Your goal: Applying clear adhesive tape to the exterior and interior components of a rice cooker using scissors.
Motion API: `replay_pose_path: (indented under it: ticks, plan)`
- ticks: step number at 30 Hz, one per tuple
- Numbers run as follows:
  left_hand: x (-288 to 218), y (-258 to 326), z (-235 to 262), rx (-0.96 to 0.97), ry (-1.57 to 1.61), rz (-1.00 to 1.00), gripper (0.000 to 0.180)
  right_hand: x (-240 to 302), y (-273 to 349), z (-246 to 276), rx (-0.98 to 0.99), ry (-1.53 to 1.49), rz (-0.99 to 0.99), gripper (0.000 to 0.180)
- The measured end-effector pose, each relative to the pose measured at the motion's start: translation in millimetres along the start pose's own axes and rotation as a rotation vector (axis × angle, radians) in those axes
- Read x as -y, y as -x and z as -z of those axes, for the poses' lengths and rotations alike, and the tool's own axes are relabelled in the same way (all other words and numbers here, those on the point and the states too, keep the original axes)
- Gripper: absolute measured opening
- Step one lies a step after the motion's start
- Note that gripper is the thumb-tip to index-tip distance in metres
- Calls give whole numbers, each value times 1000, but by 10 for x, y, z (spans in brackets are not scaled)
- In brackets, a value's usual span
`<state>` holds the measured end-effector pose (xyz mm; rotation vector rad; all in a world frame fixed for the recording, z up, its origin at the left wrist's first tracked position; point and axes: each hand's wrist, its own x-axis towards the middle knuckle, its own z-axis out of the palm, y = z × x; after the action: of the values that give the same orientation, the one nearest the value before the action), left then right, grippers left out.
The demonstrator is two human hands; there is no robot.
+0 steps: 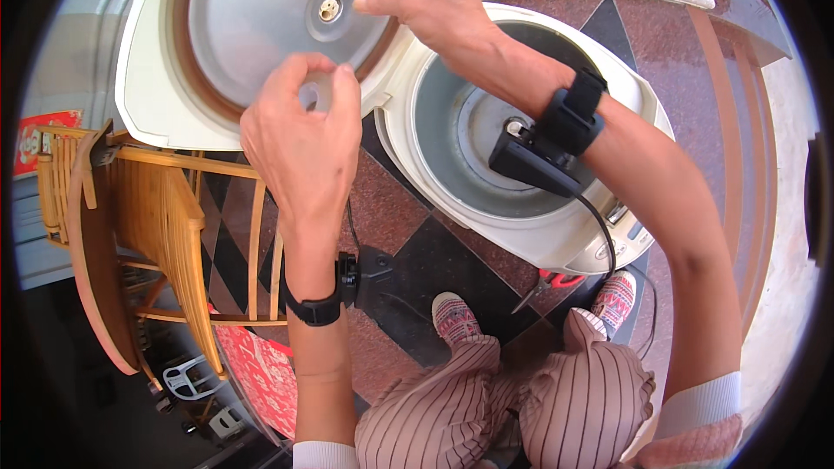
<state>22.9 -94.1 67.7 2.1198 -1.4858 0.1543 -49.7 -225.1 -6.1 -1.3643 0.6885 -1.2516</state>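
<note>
A white rice cooker [599,247] stands in front of me with its lid [139,78] swung up to the left. On the lid's round metal inner plate [252,0] sits a small cream-coloured vent piece [329,9]. My right hand [439,4] is at the plate's right side, thumb and fingers pinched together close to the vent; whatever they hold is too small to name. Lower on the plate, my left hand [300,126] has thumb and forefinger curled together around a small pale spot I cannot identify. The cooker's grey inside [443,130] lies uncovered below my right forearm.
Red-handled scissors [556,281] lie on the checkered tile floor [452,269] by my feet. A wooden chair [165,208] stands at the left, with a red patterned cloth [261,373] below it. A black cable [608,234] hangs from the device on my right wrist.
</note>
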Motion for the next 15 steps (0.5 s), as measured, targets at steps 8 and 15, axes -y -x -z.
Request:
replay_pose_path:
  ticks: [8, 15]
  plan:
    - [-34, -183, -82, -185, -348, -123, 15, -106, -25, -203, -170, 68, 3, 11]
    - [-20, -190, -86, -184, -415, -114, 15, -130, 42, -334, -234, -62, -47, 11]
